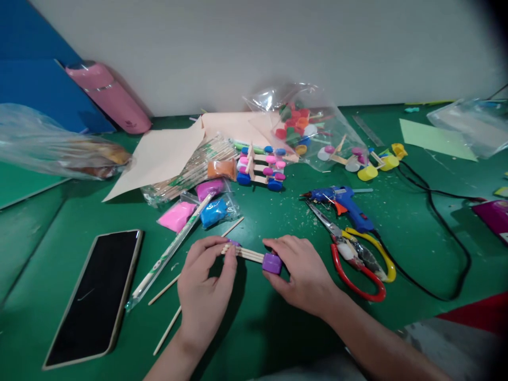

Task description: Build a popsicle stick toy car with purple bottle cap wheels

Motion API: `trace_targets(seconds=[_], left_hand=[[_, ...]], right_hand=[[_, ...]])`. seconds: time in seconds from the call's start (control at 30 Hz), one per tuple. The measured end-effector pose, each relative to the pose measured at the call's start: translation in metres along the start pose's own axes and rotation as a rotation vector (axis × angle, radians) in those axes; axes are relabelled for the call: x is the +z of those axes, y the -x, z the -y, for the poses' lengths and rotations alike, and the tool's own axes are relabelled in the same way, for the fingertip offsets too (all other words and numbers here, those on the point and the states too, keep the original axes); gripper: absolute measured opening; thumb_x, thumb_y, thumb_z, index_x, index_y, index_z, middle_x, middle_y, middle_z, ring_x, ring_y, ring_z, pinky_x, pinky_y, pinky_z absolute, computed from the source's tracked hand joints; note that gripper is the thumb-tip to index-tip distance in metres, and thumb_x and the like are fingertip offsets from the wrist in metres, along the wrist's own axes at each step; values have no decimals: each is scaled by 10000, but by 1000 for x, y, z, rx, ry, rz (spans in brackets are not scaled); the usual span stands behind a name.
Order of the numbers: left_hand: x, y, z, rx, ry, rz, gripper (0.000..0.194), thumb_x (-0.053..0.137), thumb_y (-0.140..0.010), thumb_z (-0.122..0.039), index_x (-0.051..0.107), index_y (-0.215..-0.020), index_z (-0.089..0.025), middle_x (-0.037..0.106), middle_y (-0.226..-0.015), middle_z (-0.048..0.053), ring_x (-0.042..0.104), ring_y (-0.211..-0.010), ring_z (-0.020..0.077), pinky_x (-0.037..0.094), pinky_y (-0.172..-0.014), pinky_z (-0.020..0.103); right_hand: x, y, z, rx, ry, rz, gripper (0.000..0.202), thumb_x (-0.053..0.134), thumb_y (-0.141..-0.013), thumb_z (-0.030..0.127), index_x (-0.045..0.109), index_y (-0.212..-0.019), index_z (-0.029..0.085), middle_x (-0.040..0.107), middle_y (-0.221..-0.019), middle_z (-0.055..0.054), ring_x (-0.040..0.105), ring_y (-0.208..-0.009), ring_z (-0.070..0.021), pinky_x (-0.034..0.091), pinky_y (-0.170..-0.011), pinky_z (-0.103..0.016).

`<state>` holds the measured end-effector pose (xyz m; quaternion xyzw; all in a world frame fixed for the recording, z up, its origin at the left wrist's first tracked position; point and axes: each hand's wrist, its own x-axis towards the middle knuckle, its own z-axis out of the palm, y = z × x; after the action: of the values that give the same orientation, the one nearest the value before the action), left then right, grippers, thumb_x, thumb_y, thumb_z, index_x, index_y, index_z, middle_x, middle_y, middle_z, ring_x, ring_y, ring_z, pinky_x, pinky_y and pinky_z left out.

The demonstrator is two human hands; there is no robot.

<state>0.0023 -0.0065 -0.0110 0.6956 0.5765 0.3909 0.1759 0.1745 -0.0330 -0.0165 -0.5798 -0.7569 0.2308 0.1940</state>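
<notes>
Both hands are pinching a little bundle of thin wooden sticks (243, 253) flat on the green worktop (278, 328): left hand (204, 288) grips one end, right hand (304, 275) the chunky purple cap (272, 263). Behind: red-handled scissors (357, 259), blue glue gun (343, 201).

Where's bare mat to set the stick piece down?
Bare mat lies between the phone and the left hand, apart from loose sticks, and inside the black cord's loop right of the scissors. It is crowded behind the hands: clay packets, glue gun, bottle-cap bag.
</notes>
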Motion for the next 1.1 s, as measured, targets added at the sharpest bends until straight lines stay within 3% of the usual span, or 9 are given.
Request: trace_targets(seconds=[0.7, 1.1], left_hand=[[6, 3, 4, 49, -15, -53, 65, 585, -757, -170, 647, -768, -154, 611, -810, 51, 584, -784, 170, 465, -738, 307], [7, 4, 8, 76, -32, -24, 85, 586, -755, -181, 659, -796, -165, 610, -841, 54, 585, -807, 183, 463, -751, 323]], right_hand=[[0, 2, -1, -23, 2, -12, 396, 525, -791, 275, 493, -1172, 174, 588, -1043, -83, 511, -935, -239, 360, -774, -364], [0, 3, -1, -32, -7, -4, 399, 507, -800, 278, 484, -1182, 163, 584, -1040, -91, 511, -934, -243, 354, -770, -367]])
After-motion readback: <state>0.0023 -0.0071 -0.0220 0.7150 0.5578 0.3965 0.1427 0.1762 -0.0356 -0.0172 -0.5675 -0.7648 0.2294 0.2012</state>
